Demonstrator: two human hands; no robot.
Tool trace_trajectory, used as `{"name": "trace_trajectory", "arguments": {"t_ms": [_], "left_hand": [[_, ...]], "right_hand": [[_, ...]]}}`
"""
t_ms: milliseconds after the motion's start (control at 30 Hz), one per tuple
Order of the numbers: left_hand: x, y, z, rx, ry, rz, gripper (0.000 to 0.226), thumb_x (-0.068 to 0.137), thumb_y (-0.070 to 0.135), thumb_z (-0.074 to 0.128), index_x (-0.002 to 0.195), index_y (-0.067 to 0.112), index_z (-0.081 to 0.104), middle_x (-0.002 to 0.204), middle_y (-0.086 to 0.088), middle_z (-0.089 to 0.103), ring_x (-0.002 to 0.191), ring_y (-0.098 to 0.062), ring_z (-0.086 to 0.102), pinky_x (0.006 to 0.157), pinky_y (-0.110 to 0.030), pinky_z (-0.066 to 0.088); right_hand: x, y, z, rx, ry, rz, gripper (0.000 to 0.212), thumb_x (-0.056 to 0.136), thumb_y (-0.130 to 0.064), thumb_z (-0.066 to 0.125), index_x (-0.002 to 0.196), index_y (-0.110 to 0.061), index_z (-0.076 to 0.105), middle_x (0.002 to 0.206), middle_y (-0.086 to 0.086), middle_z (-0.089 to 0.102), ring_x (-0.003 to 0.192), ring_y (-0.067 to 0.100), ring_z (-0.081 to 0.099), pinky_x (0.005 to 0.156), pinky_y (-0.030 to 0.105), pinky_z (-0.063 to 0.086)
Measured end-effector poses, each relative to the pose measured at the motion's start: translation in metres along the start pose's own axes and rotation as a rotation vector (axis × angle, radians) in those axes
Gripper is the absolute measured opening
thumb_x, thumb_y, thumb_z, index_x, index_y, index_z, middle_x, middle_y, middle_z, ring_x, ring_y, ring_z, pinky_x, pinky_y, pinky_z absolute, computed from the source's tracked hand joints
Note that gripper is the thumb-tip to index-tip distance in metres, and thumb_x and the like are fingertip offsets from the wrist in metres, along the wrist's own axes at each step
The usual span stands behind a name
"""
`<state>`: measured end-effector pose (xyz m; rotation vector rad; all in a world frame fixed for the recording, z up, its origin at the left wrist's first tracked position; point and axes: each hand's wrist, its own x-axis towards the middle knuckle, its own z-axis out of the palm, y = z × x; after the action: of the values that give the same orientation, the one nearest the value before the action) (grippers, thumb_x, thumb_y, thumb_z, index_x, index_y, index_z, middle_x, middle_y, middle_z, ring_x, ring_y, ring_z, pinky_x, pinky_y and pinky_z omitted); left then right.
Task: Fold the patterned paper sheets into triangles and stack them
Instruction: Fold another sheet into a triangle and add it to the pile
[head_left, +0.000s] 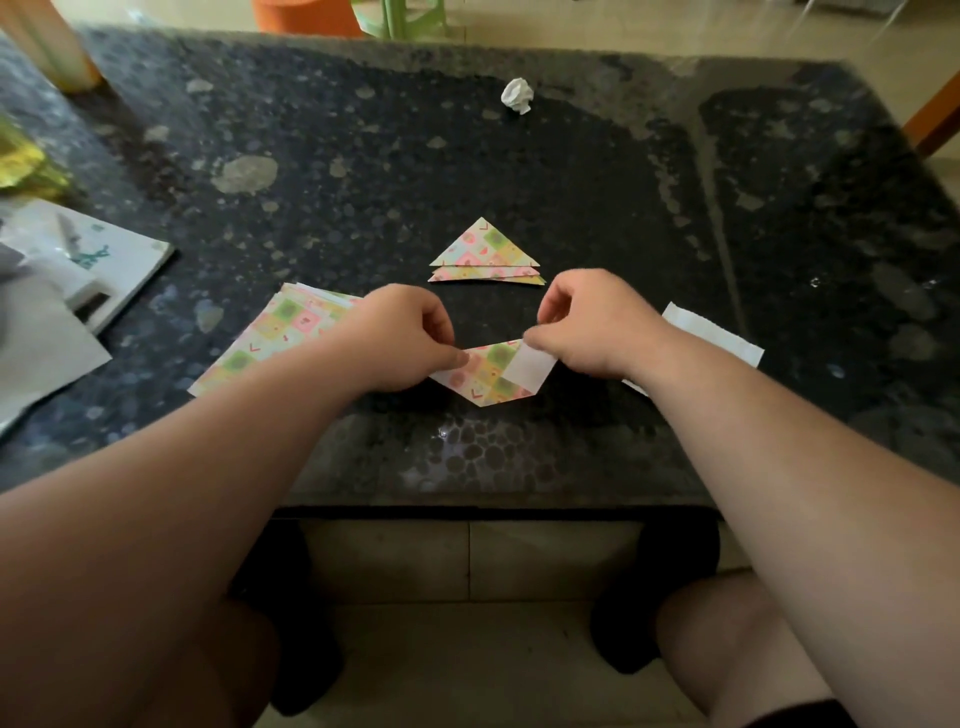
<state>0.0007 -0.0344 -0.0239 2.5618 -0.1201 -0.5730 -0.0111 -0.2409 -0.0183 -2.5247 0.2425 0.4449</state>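
A patterned paper sheet (488, 375) lies near the front of the dark stone table (519, 171), one corner pointing toward me. My left hand (402, 338) pinches its left corner. My right hand (592, 325) pinches its right corner, which is turned over so the white back (527, 368) shows. Behind the hands sits a small stack of folded patterned triangles (485, 254). A pile of unfolded patterned sheets (272, 338) lies to the left, partly under my left forearm.
A crumpled white paper ball (517, 95) lies at the far middle. A white paper strip (714, 332) sits right of my right wrist. Papers and a booklet (78, 270) clutter the left edge. The table's front edge (493, 506) is close to my knees.
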Motion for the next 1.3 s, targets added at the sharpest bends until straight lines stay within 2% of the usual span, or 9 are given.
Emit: {"name": "trace_trajectory", "arguments": {"t_ms": [100,267,400,467,633,767,900,1100,1300], "left_hand": [[0.0,-0.002,0.008,0.098,-0.024,0.071,0.035,0.079,0.033,0.084,0.107,0.029,0.064,0.111,0.009,0.061,0.096,-0.014,0.06,0.081,-0.029,0.05],[0.004,-0.002,0.009,0.11,-0.065,0.051,0.047,0.076,0.034,0.087,0.115,0.03,0.061,0.092,0.013,0.057,0.089,-0.015,0.058,0.074,-0.029,0.044],[0.004,0.0,0.01,0.117,-0.083,0.056,0.017,0.084,0.041,0.079,0.084,0.029,0.067,0.077,0.011,0.062,0.071,-0.011,0.059,0.06,-0.028,0.042],[0.003,0.002,0.008,0.063,-0.087,0.063,0.023,0.088,0.045,0.075,0.073,0.028,0.07,0.066,0.01,0.061,0.062,-0.009,0.056,0.055,-0.026,0.039],[0.0,0.002,-0.004,-0.215,-0.123,-0.031,0.023,0.086,0.043,0.079,0.072,0.024,0.076,0.06,0.008,0.06,0.057,-0.008,0.052,0.053,-0.023,0.039],[-0.008,-0.004,-0.006,-0.457,-0.418,-0.135,0.01,0.087,0.016,0.079,0.084,0.008,0.073,0.063,-0.003,0.066,0.054,-0.01,0.057,0.048,-0.021,0.042],[-0.012,-0.001,-0.003,-0.582,-0.49,-0.152,0.02,0.087,0.013,0.077,0.101,0.002,0.069,0.08,-0.008,0.07,0.061,-0.013,0.062,0.049,-0.021,0.043],[-0.009,0.006,-0.004,-1.03,-0.347,-0.212,0.007,0.092,0.004,0.069,0.095,0.003,0.062,0.082,-0.018,0.074,0.062,-0.021,0.072,0.05,-0.026,0.058],[-0.009,0.007,0.001,-1.149,-0.355,-0.263,0.004,0.099,0.0,0.059,0.095,0.001,0.061,0.096,-0.023,0.075,0.079,-0.029,0.077,0.057,-0.03,0.062]], "right_hand": [[-0.004,-0.006,0.008,-0.143,-0.075,-0.034,0.042,0.079,-0.048,0.081,0.111,-0.029,0.062,0.106,-0.009,0.062,0.097,0.013,0.062,0.084,0.037,0.058],[-0.013,-0.018,0.016,-0.262,-0.144,0.01,0.069,0.067,-0.054,0.089,0.122,-0.031,0.054,0.113,-0.007,0.057,0.1,0.018,0.059,0.084,0.039,0.056],[-0.011,-0.017,0.018,-0.159,-0.205,0.028,0.059,0.07,-0.044,0.091,0.113,-0.029,0.053,0.104,-0.008,0.056,0.091,0.013,0.056,0.078,0.035,0.053],[-0.008,-0.012,0.018,-0.065,-0.184,-0.012,0.05,0.073,-0.036,0.09,0.109,-0.032,0.056,0.104,-0.01,0.058,0.088,0.008,0.056,0.072,0.029,0.05],[-0.005,-0.001,0.007,0.384,-0.117,-0.022,0.045,0.079,-0.009,0.086,0.114,-0.026,0.063,0.103,-0.003,0.07,0.09,0.012,0.069,0.066,0.025,0.057],[-0.005,0.001,0.002,0.827,-0.224,0.05,0.048,0.086,0.008,0.074,0.125,-0.015,0.057,0.105,0.018,0.076,0.091,0.024,0.078,0.069,0.034,0.064],[-0.006,0.002,0.005,0.833,-0.279,0.039,0.048,0.087,0.007,0.074,0.124,-0.018,0.059,0.109,0.019,0.074,0.093,0.027,0.077,0.074,0.037,0.063],[-0.007,0.002,0.004,0.859,-0.305,0.024,0.04,0.086,0.002,0.077,0.119,-0.016,0.062,0.101,0.015,0.077,0.093,0.027,0.077,0.08,0.041,0.063],[-0.004,0.007,0.006,0.754,-0.301,0.087,0.004,0.09,-0.009,0.076,0.09,-0.01,0.072,0.088,0.012,0.079,0.078,0.019,0.072,0.072,0.031,0.056]]}}
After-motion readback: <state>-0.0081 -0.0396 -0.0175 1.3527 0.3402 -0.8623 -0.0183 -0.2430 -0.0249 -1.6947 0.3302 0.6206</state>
